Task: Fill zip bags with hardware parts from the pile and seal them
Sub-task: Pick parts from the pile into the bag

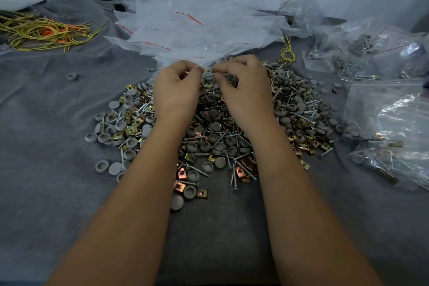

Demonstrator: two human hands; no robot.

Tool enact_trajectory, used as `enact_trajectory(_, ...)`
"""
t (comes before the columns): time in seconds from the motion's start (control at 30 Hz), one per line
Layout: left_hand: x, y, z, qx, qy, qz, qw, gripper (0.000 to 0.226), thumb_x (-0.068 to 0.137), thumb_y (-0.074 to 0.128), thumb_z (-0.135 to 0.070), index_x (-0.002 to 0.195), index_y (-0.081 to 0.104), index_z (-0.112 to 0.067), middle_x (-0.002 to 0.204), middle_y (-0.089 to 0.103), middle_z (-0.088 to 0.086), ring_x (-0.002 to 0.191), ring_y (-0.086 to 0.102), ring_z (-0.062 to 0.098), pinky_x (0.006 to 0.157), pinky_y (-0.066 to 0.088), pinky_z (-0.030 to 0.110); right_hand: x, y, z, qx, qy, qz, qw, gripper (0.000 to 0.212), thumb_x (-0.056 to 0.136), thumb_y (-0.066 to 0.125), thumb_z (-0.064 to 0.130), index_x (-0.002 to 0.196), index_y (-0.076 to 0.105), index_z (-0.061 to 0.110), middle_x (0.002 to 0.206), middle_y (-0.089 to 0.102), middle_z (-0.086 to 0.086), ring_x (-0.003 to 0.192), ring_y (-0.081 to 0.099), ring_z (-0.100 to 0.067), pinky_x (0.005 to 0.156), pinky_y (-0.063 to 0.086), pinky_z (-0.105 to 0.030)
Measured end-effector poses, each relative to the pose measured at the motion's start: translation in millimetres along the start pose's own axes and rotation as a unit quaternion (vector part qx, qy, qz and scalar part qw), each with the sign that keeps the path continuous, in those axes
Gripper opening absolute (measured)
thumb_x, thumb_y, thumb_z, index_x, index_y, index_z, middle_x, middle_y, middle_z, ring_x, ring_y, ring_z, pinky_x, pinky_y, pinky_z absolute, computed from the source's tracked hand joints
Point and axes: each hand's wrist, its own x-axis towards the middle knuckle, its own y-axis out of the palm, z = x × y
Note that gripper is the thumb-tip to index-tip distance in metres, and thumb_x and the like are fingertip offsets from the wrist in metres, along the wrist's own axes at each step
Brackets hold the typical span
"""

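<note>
A grey cloth covers the work surface, and everything on it is placed here against the pile of hardware parts at its middle. That pile is still large: grey round caps, screws and brass-coloured clips lie thick and spread wide, so most of the filling looks left to do.

Just behind the pile sits a loose heap of empty zip bags, clear with red seal lines, many in number. To the right of the pile lie filled bags with screws, caps and clips inside; a further batch sits behind them. Whether each is sealed cannot be told from here. Far left of the pile is a tangle of yellow and orange cords.

Over the pile's far edge, the left hand and right hand are close together, fingertips nearly meeting. Both pinch the near edge of a clear bag from the heap, thumbs against forefingers. By the look of it, the bag's mouth is being opened or parted, with nothing visibly in it yet.
</note>
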Motion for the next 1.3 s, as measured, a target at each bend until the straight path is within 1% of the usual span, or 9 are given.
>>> enact_trajectory(0.17,1.9,0.3,1.7,0.006,-0.004,-0.018,1.0,0.015,0.091,0.056,-0.021,0.081,0.067,-0.02,0.057,0.054,-0.004,0.056,0.049,0.016,0.059,0.041,0.03,1.4,-8.8,0.0,0.062,0.02,-0.023,0.998,0.036,0.092,0.052,0.006,0.12,0.063,0.027,0.111,0.053,0.003,0.088,0.054,-0.004,0.078,0.046,-0.018)
enact_trajectory(0.3,2.1,0.6,2.3,0.01,-0.008,-0.025,1.0,0.016,0.093,0.052,-0.018,0.085,0.066,-0.017,0.059,0.052,-0.001,0.057,0.046,0.019,0.059,0.037,0.03,3.2,-21.6,-5.0,0.022,0.074,0.031,0.997,0.039,0.081,0.046,-0.004,0.092,0.066,0.027,0.094,0.06,0.006,0.084,0.054,-0.008,0.074,0.046,-0.03)
enact_trajectory(0.37,2.0,0.6,2.3,0.01,-0.011,-0.024,1.0,0.016,0.093,0.052,-0.018,0.083,0.065,-0.019,0.059,0.052,-0.002,0.057,0.046,0.019,0.06,0.038,0.03,4.2,-27.5,-5.9,-0.039,0.093,0.094,0.99,0.037,0.077,0.048,-0.001,0.073,0.067,0.031,0.098,0.064,0.002,0.099,0.056,-0.02,0.087,0.048,-0.037)
enact_trajectory(0.47,1.9,0.8,2.7,0.008,-0.013,-0.024,1.0,0.016,0.093,0.052,-0.018,0.082,0.065,-0.019,0.058,0.051,-0.003,0.056,0.046,0.017,0.06,0.038,0.03,4.8,-35.0,-5.5,-0.103,0.101,0.172,0.974,0.034,0.075,0.05,0.004,0.072,0.074,0.028,0.101,0.06,0.0,0.124,0.037,-0.033,0.103,0.039,-0.044)
enact_trajectory(0.53,1.7,1.2,3.0,0.004,-0.015,-0.025,1.0,0.017,0.092,0.053,-0.018,0.084,0.067,-0.016,0.057,0.049,-0.004,0.054,0.043,0.016,0.059,0.037,0.03,3.4,-38.3,-4.1,-0.116,0.09,0.206,0.967,0.026,0.079,0.056,0.012,0.076,0.076,0.029,0.097,0.057,0.007,0.125,0.031,-0.031,0.102,0.034,-0.039)
enact_trajectory(0.7,1.6,1.5,3.0,0.001,-0.019,-0.025,0.999,0.017,0.092,0.053,-0.019,0.087,0.068,-0.013,0.055,0.048,-0.005,0.051,0.041,0.014,0.058,0.036,0.03,-2.8,-40.9,-0.9,-0.171,0.057,0.288,0.941,0.008,0.076,0.075,0.036,0.077,0.07,0.042,0.122,0.048,0.009,0.122,0.028,-0.022,0.101,0.022,-0.036)
enact_trajectory(0.9,1.7,1.1,3.3,0.004,-0.02,-0.023,1.0,0.018,0.093,0.054,-0.021,0.089,0.067,-0.01,0.055,0.048,-0.003,0.053,0.043,0.016,0.056,0.037,0.028,-4.2,-29.1,0.0,-0.233,0.02,0.237,0.943,0.006,0.08,0.073,0.038,0.086,0.073,0.04,0.124,0.05,0.005,0.121,0.034,-0.026,0.105,0.027,-0.041)
enact_trajectory(1.03,1.5,0.9,2.8,0.003,-0.021,-0.022,1.0,0.017,0.093,0.053,-0.02,0.089,0.068,-0.011,0.055,0.049,-0.004,0.054,0.044,0.016,0.057,0.037,0.029,-2.8,-25.0,-1.2,-0.252,0.001,0.226,0.941,0.009,0.081,0.071,0.034,0.089,0.075,0.037,0.139,0.048,0.001,0.125,0.035,-0.029,0.107,0.03,-0.043)
enact_trajectory(1.3,1.4,0.3,2.7,0.01,-0.023,-0.018,1.0,0.017,0.092,0.054,-0.022,0.088,0.068,-0.014,0.055,0.05,-0.005,0.054,0.045,0.016,0.058,0.039,0.03,2.5,-18.7,-5.7,-0.113,0.003,0.124,0.986,0.003,0.086,0.069,0.029,0.086,0.072,0.03,0.095,0.066,0.009,0.101,0.055,-0.019,0.092,0.045,-0.042)
